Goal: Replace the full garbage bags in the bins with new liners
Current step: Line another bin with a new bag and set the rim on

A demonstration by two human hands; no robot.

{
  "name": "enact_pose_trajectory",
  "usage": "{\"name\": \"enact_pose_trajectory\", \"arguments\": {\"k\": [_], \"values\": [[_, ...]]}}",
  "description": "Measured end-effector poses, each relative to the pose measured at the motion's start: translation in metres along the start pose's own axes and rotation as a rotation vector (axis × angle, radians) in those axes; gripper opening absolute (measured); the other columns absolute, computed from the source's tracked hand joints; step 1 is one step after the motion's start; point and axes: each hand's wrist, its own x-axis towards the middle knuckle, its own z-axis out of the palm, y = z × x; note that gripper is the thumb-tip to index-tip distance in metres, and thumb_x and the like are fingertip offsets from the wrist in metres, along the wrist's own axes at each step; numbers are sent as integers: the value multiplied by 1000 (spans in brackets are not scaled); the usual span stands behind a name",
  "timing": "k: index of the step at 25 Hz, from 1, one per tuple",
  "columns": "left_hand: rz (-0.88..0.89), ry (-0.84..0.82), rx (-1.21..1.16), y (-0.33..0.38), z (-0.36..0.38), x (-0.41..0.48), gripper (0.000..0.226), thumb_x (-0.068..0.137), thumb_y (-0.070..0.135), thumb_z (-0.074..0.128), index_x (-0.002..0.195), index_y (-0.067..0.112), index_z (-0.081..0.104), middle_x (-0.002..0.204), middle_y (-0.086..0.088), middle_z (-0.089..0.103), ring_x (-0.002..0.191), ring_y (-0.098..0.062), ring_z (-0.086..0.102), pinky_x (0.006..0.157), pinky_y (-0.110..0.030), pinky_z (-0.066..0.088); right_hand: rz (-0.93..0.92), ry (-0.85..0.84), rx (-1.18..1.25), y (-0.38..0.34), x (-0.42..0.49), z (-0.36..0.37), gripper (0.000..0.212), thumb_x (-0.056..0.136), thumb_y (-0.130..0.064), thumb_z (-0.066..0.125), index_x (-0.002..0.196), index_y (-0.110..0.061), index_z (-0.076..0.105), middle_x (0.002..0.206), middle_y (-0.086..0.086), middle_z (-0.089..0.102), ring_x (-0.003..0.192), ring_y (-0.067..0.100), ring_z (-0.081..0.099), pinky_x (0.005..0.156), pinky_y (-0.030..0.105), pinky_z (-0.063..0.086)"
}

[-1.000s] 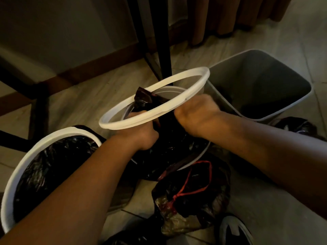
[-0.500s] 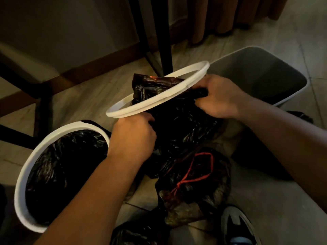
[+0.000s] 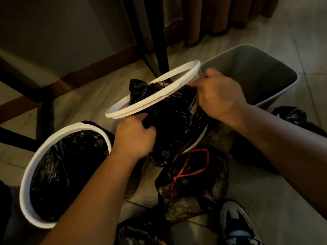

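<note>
Head: left hand [image 3: 135, 137] (curled) round liner [image 3: 174, 119]

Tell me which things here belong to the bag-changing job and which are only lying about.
Job: left hand and right hand, both gripping the black liner at the white ring; lined round bin; unlined grey bin; tied full bag with red drawstring.
Lying about: shoe; curtain; black furniture legs.

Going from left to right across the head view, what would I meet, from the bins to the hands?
In order: round white bin lined in black → left hand → black bag → right hand → grey bin. The white ring spans both hands, so I left it out.
</note>
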Motion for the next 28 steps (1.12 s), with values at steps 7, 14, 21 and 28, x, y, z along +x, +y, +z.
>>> {"name": "enact_pose_trajectory", "arguments": {"k": [7,14,21,28], "values": [[-198,120,-550,-41,6,-49,52,77,36,75,129,41,69,115,4,75,100,-10,73,96,-44,60,527,-140,859,22,-15,7,46,82,-5,83,92,-43,60,101,-5,65,73,20,73,51,28,60],[-90,305,-272,-53,16,-84,33,96,15,69,109,44,76,125,8,66,107,-7,63,93,-20,42,593,11,1003,33,-48,20,31,88,-3,65,77,-26,82,80,3,78,81,24,76,73,41,67],[-89,191,-400,-67,54,-95,78,87,18,80,157,20,45,154,8,42,126,2,57,112,-19,41,614,-154,1047,33,-73,23,47,80,-1,85,109,-36,75,85,-3,80,84,10,78,78,25,63],[-129,330,-363,-67,71,-79,76,94,20,75,161,15,37,162,-1,38,120,-11,62,107,-29,49,543,-50,795,36,-81,45,32,85,-10,84,95,-35,67,82,-1,77,78,3,75,61,14,58]]}}
